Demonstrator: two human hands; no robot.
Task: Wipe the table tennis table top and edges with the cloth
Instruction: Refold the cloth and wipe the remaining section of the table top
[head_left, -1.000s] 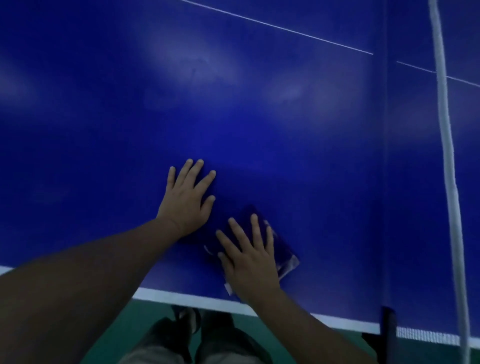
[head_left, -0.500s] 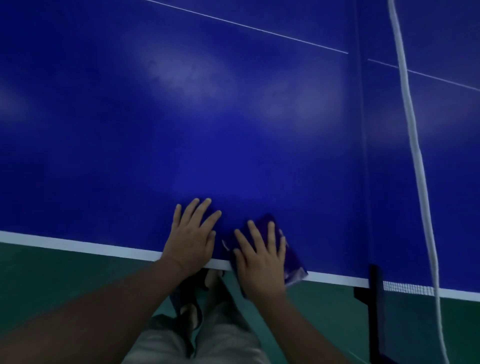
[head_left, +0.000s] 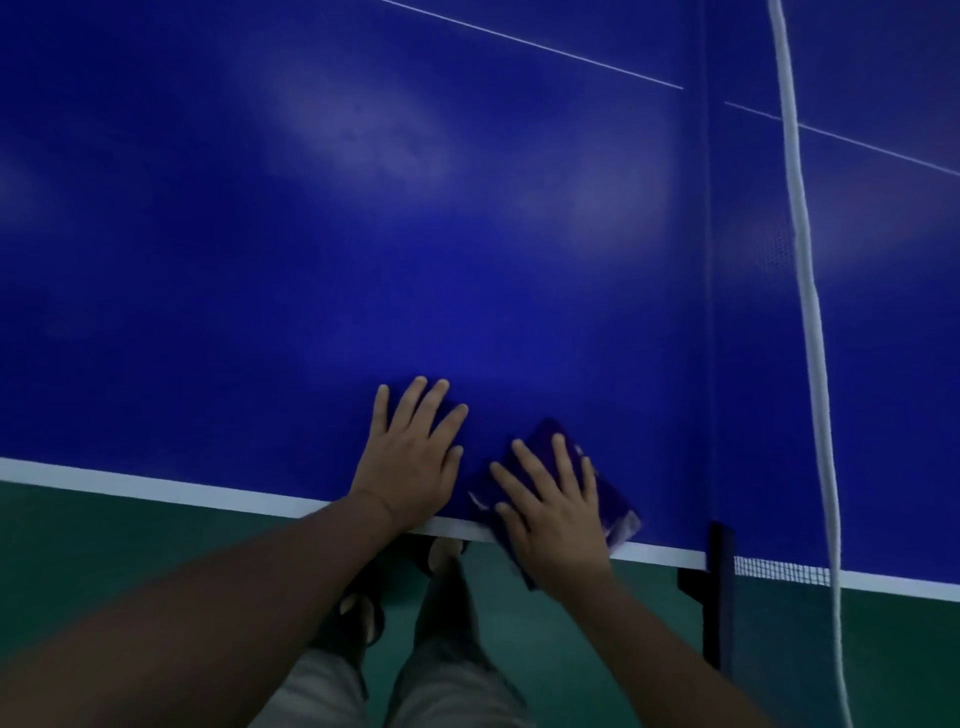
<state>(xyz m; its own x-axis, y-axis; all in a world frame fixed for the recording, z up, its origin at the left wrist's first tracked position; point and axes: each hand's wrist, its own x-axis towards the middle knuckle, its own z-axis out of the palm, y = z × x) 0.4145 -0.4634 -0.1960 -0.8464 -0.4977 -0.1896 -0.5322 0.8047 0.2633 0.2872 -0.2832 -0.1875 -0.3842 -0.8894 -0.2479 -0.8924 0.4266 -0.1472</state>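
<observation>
The blue table tennis table (head_left: 363, 234) fills most of the head view, its white near edge (head_left: 156, 488) running across the lower part. A folded dark blue cloth (head_left: 608, 499) lies at that edge, one end hanging over it. My right hand (head_left: 556, 514) presses flat on the cloth with straight, spread fingers. My left hand (head_left: 415, 462) rests flat on the bare tabletop just left of the cloth, its wrist at the white edge.
The net with its white top band (head_left: 802, 260) runs away from me at the right, held by a dark post and clamp (head_left: 719, 577) at the table edge. A thin white centre line (head_left: 530, 47) crosses the far tabletop. Below are green floor (head_left: 104, 561) and my legs.
Both hands and the cloth have slid toward me from the tabletop's interior to the near white edge; the cloth now overhangs the edge.
</observation>
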